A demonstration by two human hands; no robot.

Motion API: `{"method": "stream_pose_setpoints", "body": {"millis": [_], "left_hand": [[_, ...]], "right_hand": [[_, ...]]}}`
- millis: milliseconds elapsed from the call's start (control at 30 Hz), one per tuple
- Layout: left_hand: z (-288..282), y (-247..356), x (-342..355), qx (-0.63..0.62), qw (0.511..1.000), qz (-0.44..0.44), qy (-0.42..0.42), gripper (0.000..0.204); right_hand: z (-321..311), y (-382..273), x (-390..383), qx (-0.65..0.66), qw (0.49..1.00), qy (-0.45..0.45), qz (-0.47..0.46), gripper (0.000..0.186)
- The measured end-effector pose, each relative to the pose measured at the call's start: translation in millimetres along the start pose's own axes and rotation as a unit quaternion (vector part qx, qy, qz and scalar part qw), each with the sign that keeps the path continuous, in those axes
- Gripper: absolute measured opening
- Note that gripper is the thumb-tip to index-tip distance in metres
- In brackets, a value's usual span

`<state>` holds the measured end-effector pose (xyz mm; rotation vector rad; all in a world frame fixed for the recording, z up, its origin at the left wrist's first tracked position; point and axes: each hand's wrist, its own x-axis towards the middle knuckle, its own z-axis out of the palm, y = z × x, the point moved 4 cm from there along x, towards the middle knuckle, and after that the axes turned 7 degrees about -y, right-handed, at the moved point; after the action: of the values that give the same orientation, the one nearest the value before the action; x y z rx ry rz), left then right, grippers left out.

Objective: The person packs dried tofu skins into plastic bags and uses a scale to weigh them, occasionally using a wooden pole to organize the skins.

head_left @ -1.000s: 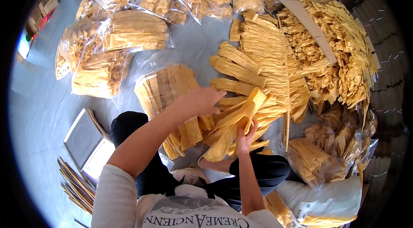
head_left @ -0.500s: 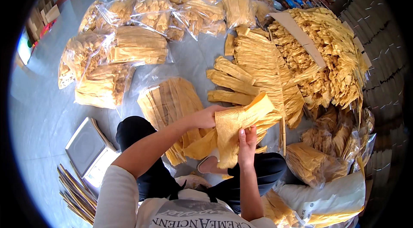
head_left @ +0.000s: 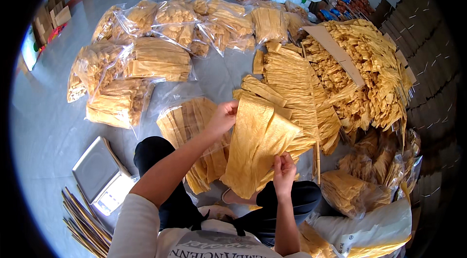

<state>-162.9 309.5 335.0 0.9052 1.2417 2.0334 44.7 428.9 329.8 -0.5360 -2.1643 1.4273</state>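
A golden-yellow, wrinkled sheet of dried tofu skin (head_left: 258, 143) hangs spread out between my hands, above my lap. My left hand (head_left: 224, 118) is closed on its upper left edge. Down at the lower right, my right hand (head_left: 284, 173) pinches the edge between thumb and fingers. Behind the sheet and to its left lies a clear plastic bag (head_left: 187, 119) packed with long folded sheets, partly covered by my left forearm. Just beyond the sheet, a row of folded tofu skins (head_left: 287, 71) lies beside a thin bamboo stick (head_left: 316, 163).
Filled clear bags (head_left: 160, 58) stand in rows across the far floor. A big heap of tofu skins (head_left: 374, 73) rises at the right, a cardboard strip (head_left: 335, 56) on it. On the left are a scale (head_left: 99, 165) and a bundle of sticks (head_left: 85, 219). A white sack (head_left: 367, 226) lies near right.
The tofu skin sheet, folded over and bunched before, is now opened out wider. My left hand has moved left and slightly up; my right hand is slightly lower. The view has tilted up a little.
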Motion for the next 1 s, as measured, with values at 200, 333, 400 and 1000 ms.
{"method": "stream_pose_setpoints", "body": {"millis": [200, 333, 400, 1000], "left_hand": [[-6, 7, 2, 0.022, 0.999, 0.028, 0.015, 0.023], [-10, 4, 4, 0.007, 0.999, 0.025, 0.027, 0.023], [-11, 3, 3, 0.020, 0.999, 0.040, 0.017, 0.023], [-1, -18, 7, 0.066, 0.994, -0.088, -0.001, 0.027]], "right_hand": [[10, -18, -4, -0.118, 0.992, -0.033, -0.012, 0.015], [6, -16, -5, -0.116, 0.991, -0.065, -0.032, 0.011], [6, -21, -6, -0.127, 0.989, -0.073, -0.031, 0.011], [25, -12, 1, -0.045, 0.982, -0.185, 0.000, 0.014]]}}
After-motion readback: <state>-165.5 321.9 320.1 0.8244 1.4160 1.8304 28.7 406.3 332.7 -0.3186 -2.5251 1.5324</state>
